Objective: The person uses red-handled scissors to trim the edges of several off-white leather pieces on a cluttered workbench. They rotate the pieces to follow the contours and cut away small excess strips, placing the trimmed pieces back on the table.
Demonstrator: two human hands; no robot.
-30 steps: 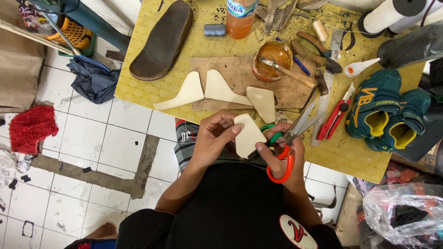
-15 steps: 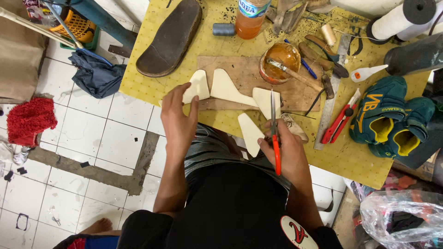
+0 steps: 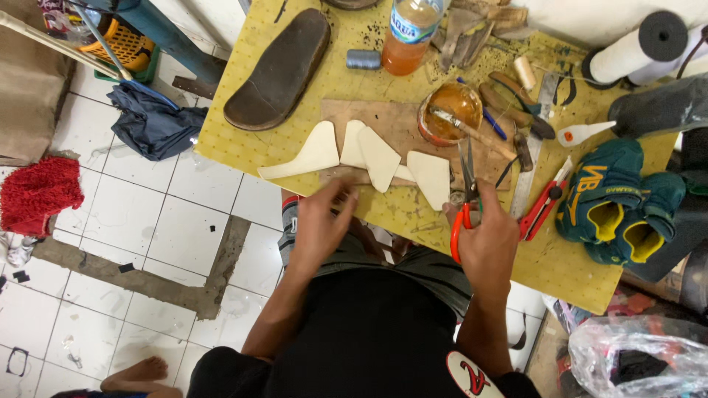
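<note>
Right hand (image 3: 488, 243) grips orange-handled scissors (image 3: 464, 199) over yellow table (image 3: 243, 140).

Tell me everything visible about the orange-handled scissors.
The orange-handled scissors have bright orange loop handles, apparently plastic, and grey metal blades. The blades look closed or nearly so, and point away from the person, up toward the amber pot of glue. The right hand grips the handles, so only part of one loop shows at its left edge. The blades lie over the yellow perforated table top, just right of a cream cut-out piece; whether they touch the table is unclear.
</note>
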